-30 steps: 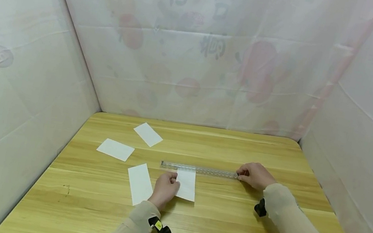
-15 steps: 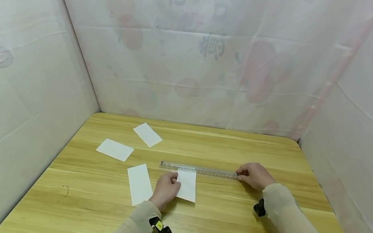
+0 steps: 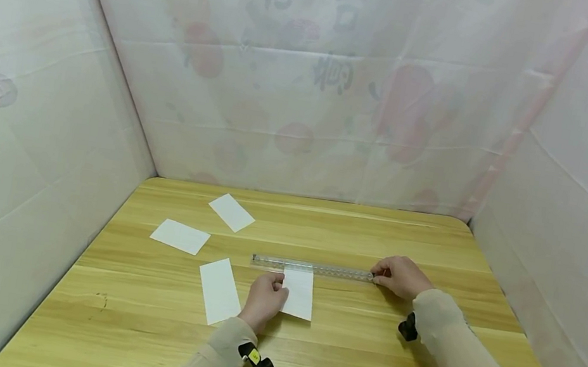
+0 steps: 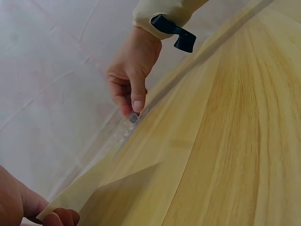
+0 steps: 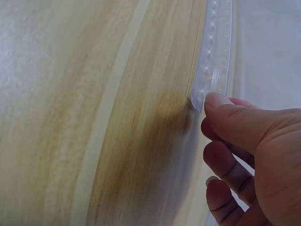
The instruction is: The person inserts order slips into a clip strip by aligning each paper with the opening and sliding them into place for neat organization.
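One white card (image 3: pixel 301 295), pinched in left fingers (image 4: pixel 63 216) — clear strip (image 3: pixel 340 273), end clamped in right fingers (image 5: pixel 242 126)

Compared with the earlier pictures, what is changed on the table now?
The left hand and the white paper it pinches moved slightly right along the clear strip; nothing was let go. The right hand still holds the strip, and the three other papers stayed in place.
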The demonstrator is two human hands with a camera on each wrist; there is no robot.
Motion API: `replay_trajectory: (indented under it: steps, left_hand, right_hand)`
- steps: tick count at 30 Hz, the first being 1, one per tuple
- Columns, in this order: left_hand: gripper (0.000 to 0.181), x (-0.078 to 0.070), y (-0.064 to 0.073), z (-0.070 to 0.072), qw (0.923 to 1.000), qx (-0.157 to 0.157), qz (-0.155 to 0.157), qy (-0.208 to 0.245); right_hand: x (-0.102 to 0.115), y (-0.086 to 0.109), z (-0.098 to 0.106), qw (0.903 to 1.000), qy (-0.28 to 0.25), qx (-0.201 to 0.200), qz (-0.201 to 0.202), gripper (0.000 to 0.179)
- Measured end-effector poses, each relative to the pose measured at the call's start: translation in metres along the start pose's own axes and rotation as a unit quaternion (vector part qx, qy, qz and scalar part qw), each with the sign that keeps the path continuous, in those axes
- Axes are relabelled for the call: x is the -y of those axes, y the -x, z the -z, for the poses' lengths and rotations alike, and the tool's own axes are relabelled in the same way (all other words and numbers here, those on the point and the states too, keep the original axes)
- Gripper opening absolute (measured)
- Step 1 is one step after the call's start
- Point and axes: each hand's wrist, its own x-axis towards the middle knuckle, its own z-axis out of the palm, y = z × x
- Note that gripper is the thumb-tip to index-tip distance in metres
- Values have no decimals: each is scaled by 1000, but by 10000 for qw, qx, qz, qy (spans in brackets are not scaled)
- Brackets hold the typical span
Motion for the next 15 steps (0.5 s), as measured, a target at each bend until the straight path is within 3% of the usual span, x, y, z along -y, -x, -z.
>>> replay_trajectory:
  steps: [15]
  left_hand:
    - [44, -3, 0, -11, 10000, 43, -13, 45]
  right_hand:
    - [-1, 0, -2, 10000, 54, -52, -29, 15]
